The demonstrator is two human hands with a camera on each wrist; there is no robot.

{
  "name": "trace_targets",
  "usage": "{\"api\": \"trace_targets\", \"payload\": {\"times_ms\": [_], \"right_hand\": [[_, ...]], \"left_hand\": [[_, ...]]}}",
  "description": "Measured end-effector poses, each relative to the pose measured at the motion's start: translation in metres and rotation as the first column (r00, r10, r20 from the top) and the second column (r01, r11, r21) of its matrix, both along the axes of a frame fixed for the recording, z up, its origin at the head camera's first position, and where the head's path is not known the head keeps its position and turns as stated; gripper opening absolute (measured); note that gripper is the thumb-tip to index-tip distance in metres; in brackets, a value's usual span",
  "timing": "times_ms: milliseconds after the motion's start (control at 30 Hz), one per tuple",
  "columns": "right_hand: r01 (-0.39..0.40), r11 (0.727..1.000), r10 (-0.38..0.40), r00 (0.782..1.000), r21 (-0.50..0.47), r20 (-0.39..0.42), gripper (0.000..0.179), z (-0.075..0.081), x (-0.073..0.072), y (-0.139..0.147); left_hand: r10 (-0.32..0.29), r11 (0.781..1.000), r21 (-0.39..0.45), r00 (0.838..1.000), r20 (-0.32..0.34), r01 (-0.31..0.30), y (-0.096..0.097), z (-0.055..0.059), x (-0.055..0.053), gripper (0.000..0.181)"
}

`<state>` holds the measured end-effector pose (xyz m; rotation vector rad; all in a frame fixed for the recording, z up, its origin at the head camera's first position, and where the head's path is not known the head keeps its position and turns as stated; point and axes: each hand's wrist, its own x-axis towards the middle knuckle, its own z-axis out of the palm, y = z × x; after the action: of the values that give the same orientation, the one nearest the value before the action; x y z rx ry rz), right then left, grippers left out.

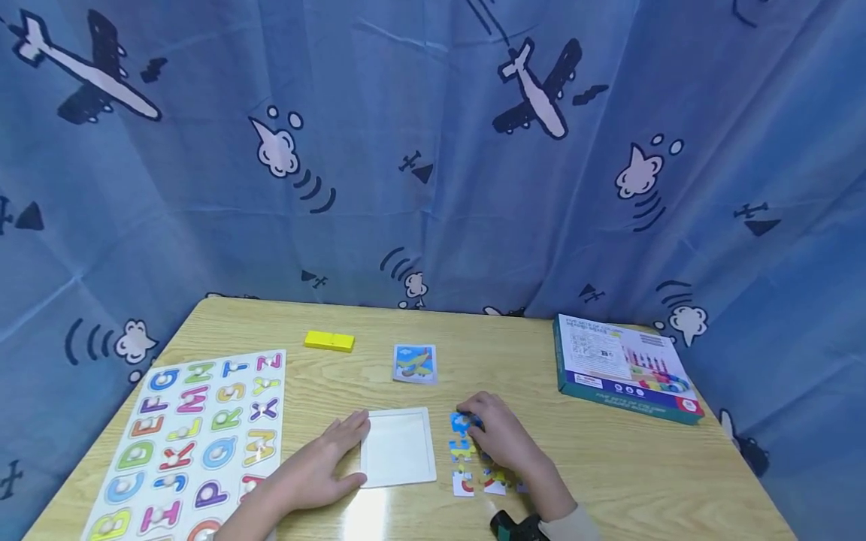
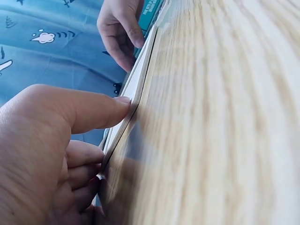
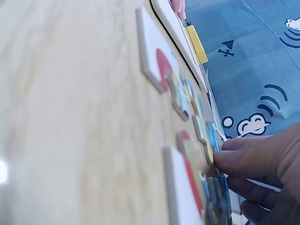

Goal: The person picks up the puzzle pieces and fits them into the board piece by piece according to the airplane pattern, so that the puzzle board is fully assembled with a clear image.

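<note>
Left hand (image 1: 323, 466): fingers relaxed against left edge of white tray (image 1: 399, 448) | tray: flat between the hands, nearly square (no clear long axis) | puzzle pieces (image 1: 463, 486): just right of tray, leftmost column running away from the person | blue piece (image 1: 459, 422): column's far end, by right hand (image 1: 502, 434), the nearer one; fingers bent, cannot tell whether pinching

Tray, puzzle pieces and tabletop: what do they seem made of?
Tray: probably wood or fibreboard; smooth white face, tan edge in the left wrist view.
Puzzle pieces: likely thin wood or board, printed on top; their cut edges look plain and brownish.
Tabletop: wood or wood-look laminate; grain shows, and glare suggests a glossy finish.
</note>
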<state>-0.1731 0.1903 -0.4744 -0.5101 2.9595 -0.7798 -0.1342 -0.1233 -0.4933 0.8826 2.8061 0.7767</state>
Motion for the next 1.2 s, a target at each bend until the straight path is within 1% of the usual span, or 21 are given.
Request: {"api": "trace_targets", "payload": {"times_ms": [200, 300, 467, 700, 800, 933, 1033, 1200], "right_hand": [[0.026, 1.000, -0.026, 0.999, 0.018, -0.022, 0.023, 0.001, 0.002, -0.001], [0.031, 0.999, -0.031, 0.999, 0.021, -0.024, 0.022, 0.001, 0.002, -0.002], [0.047, 0.999, -0.047, 0.999, -0.007, -0.013, 0.022, 0.003, 0.002, -0.002], [0.045, 0.999, -0.045, 0.999, -0.029, 0.006, 0.024, 0.006, 0.002, -0.003], [0.022, 0.999, -0.021, 1.000, -0.048, 0.011, 0.024, 0.008, 0.003, -0.004], [-0.041, 0.996, 0.041, 0.999, -0.079, 0.000, 0.025, 0.010, 0.007, -0.007], [-0.097, 0.991, 0.097, 0.995, -0.092, -0.006, 0.027, 0.011, 0.009, -0.012], [-0.162, 0.981, 0.162, 0.987, -0.105, -0.007, 0.029, 0.017, 0.009, -0.026]], "left_hand": [[0.023, 1.000, 0.020, 1.000, 0.021, -0.024, 0.001, -0.001, 0.000, 0.075], [0.029, 0.999, 0.019, 0.999, 0.016, -0.029, 0.000, -0.001, -0.001, 0.075], [0.039, 0.999, 0.021, 0.999, -0.003, -0.039, -0.001, -0.002, -0.002, 0.076], [0.044, 0.999, 0.028, 0.999, 0.007, -0.044, -0.001, -0.004, -0.004, 0.076], [0.043, 0.998, 0.041, 0.999, 0.006, -0.043, -0.001, -0.005, -0.004, 0.077], [0.046, 0.997, 0.057, 0.998, 0.033, -0.048, -0.002, -0.006, -0.003, 0.079], [0.051, 0.996, 0.064, 0.997, 0.058, -0.055, -0.002, -0.007, -0.002, 0.079], [0.050, 0.996, 0.068, 0.997, 0.064, -0.054, -0.001, -0.006, -0.004, 0.078]]}}
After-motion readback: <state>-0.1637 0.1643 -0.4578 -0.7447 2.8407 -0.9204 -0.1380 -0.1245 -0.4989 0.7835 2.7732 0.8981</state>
